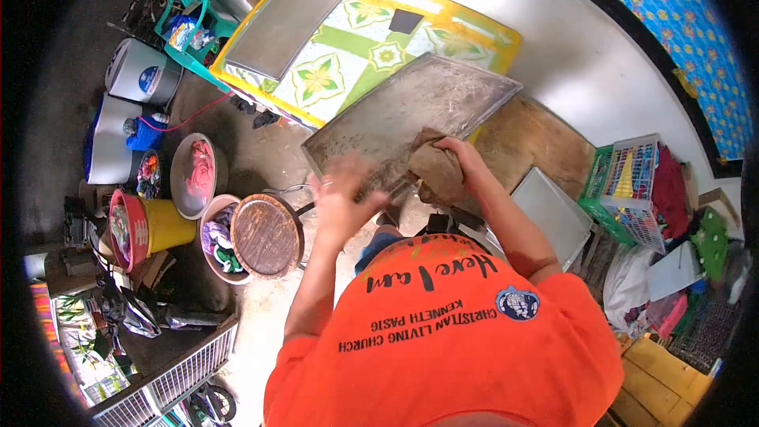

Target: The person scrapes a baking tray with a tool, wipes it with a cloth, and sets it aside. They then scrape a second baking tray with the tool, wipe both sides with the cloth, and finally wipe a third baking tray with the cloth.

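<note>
My right hand grips a dull brown, crumpled lump, which hangs over the near edge of a worn, dirty grey tray. Whether the lump is cloth or something else is hard to tell. Slightly blurred, my left hand is beside the tray's near left edge, its fingers apart and nothing seen in them. The tray lies tilted across the corner of a table with a green and white patterned top and yellow rim. A second grey tray lies flat at the table's far left.
A round wooden stool stands at left, near basins of clothes and a yellow bucket. A green chair is at the back left. On the right are a brown board, a whitish panel and plastic crates.
</note>
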Motion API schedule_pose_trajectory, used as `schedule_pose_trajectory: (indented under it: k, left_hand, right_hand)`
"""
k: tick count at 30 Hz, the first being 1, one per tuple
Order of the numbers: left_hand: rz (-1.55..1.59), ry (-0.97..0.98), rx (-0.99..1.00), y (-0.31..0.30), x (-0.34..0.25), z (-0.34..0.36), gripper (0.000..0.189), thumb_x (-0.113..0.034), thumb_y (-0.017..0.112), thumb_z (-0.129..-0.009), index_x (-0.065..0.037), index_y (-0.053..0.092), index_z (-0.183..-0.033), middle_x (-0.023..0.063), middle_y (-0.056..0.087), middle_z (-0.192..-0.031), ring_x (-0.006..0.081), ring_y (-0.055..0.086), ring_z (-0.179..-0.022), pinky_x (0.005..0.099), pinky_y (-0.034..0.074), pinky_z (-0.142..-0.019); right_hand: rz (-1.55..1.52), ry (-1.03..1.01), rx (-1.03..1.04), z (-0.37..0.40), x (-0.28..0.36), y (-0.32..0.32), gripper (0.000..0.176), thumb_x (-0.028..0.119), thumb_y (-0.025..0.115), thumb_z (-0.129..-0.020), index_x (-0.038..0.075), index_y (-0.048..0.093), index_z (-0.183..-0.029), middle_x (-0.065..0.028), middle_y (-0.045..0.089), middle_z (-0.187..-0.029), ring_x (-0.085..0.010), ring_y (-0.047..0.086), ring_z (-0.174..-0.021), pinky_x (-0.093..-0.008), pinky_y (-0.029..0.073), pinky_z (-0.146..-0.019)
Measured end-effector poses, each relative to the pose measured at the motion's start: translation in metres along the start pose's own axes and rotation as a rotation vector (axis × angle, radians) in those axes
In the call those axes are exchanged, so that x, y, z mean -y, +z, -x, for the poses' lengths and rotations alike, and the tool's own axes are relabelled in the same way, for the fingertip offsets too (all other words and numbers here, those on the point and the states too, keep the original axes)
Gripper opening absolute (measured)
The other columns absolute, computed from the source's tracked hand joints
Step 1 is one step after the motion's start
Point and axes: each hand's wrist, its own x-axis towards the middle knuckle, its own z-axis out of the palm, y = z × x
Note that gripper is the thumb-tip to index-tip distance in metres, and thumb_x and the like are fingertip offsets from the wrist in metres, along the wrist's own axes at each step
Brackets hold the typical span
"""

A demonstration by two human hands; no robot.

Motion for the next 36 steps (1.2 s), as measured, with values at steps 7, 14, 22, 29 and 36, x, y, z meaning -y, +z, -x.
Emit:
schedule_pose_trajectory:
  k: [7, 14, 22, 29, 36]
  left_hand:
    - [1.907, -0.733, 0.019, 0.07, 0.004, 0.001, 0.058, -0.025, 0.06, -0.085, 0.003, 0.038, -0.13, 0.018, 0.051, -0.123, 0.0293, 0.05, -0.112, 0.0421, 0.041, -0.096]
    - [1.892, -0.522, 0.179, 0.11, -0.08, -0.099, 0.042, 0.0, 0.05, -0.08, 0.0, 0.044, -0.121, 0.0138, 0.058, -0.108, 0.026, 0.06, -0.095, 0.0383, 0.053, -0.082]
    - [1.893, -0.363, 0.62, 0.217, -0.176, -0.131, 0.048, 0.007, 0.053, -0.071, -0.001, 0.047, -0.118, 0.0121, 0.059, -0.106, 0.0248, 0.061, -0.094, 0.0375, 0.052, -0.081]
    - [1.685, -0.559, 0.9, 0.329, -0.207, -0.117, 0.048, 0.008, 0.05, -0.071, -0.004, 0.05, -0.118, 0.0112, 0.061, -0.1, 0.0257, 0.061, -0.086, 0.0386, 0.053, -0.074]
    - [1.023, -0.424, 0.934, 0.408, -0.227, -0.091, 0.048, -0.014, 0.056, -0.086, -0.005, 0.039, -0.131, 0.0156, 0.054, -0.114, 0.0273, 0.053, -0.103, 0.0404, 0.043, -0.086]
  right_hand:
    - [-0.317, 0.07, 0.079, 0.03, -0.03, -0.107, 0.038, 0.025, 0.061, -0.079, -0.002, 0.059, -0.106, -0.0152, 0.065, -0.096, -0.0268, 0.065, -0.078, -0.0405, 0.053, -0.071]
    - [-0.384, 0.046, -0.061, 0.073, -0.051, -0.189, 0.049, 0.037, 0.062, -0.084, -0.001, 0.056, -0.113, -0.0153, 0.064, -0.103, -0.0254, 0.065, -0.088, -0.04, 0.052, -0.078]
    - [-0.035, 0.139, -0.221, 0.119, -0.085, -0.291, 0.043, 0.033, 0.062, -0.086, 0.0, 0.059, -0.113, -0.0105, 0.064, -0.104, -0.0198, 0.063, -0.092, -0.0332, 0.052, -0.076]
    - [-0.161, -0.054, -0.53, 0.061, -0.153, -0.349, 0.048, 0.033, 0.063, -0.083, -0.001, 0.056, -0.116, -0.0135, 0.06, -0.111, -0.0232, 0.056, -0.103, -0.0397, 0.045, -0.087]
    - [-0.053, 0.25, -0.785, 0.042, -0.165, -0.348, 0.055, 0.039, 0.064, -0.082, -0.001, 0.054, -0.118, -0.0144, 0.058, -0.116, -0.0268, 0.056, -0.106, -0.04, 0.048, -0.083]
